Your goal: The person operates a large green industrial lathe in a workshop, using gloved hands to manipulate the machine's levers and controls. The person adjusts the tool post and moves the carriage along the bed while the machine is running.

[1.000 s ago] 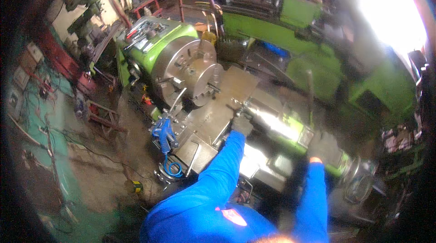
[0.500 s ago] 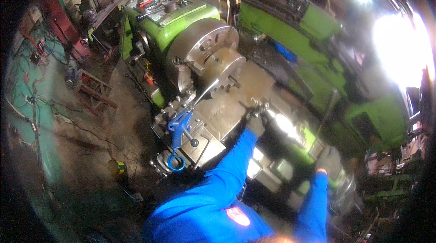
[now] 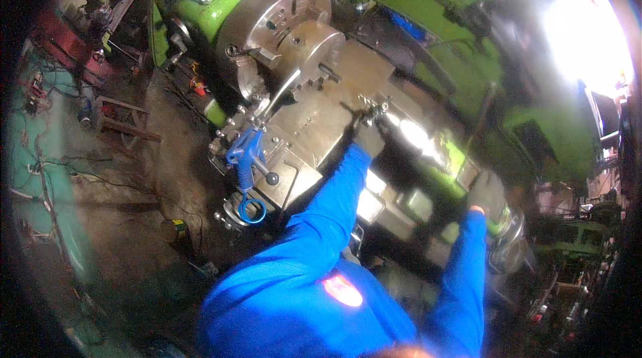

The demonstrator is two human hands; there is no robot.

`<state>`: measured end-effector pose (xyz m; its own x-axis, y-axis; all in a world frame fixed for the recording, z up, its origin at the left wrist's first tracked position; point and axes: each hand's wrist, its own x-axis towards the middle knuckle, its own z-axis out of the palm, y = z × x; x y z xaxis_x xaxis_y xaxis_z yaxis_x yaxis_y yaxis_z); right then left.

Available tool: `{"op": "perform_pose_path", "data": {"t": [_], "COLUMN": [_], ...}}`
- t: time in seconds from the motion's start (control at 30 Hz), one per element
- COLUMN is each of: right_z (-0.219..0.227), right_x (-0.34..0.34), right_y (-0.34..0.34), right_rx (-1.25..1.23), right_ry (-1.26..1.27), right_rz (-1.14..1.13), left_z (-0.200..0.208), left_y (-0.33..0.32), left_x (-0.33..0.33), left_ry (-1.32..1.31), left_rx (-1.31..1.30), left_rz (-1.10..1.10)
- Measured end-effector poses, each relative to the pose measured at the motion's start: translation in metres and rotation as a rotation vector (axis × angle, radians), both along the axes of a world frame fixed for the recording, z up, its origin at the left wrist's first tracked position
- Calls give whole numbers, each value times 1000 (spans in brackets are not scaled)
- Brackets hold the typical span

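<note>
A large metal lathe fills the middle of the view. My left hand, in a grey work glove, is closed around the drill chuck on the tailstock spindle. A twist drill bit projects from that chuck toward a round metal workpiece, apart from it. The workpiece is held on the big lathe chuck. My right hand, gloved too, lies on the rear end of the green tailstock, beside a bright metal handwheel. Its fingers are too blurred to read.
A blue air blow gun rests on the carriage, near a black-knobbed lever and an L-shaped rod. Tools lie on the green headstock. Cables run over the floor at left, near a rusty metal frame.
My view has shifted, so the lathe sits higher and slightly farther left in the picture. Both hands stay at the same parts of the tailstock.
</note>
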<state>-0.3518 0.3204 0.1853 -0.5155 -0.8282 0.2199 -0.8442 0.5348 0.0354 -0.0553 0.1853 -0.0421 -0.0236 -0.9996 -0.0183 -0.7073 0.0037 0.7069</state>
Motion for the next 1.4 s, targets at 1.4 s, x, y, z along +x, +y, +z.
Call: {"op": "perform_pose_path", "data": {"t": [1.4], "right_z": [-9], "right_x": [0], "right_y": [-14], "right_rx": [-299], "right_ry": [-57], "right_rz": [145], "left_z": [14], "left_y": [0], "left_x": [41], "left_ry": [-239], "left_rx": [53], "left_rz": [-26]}}
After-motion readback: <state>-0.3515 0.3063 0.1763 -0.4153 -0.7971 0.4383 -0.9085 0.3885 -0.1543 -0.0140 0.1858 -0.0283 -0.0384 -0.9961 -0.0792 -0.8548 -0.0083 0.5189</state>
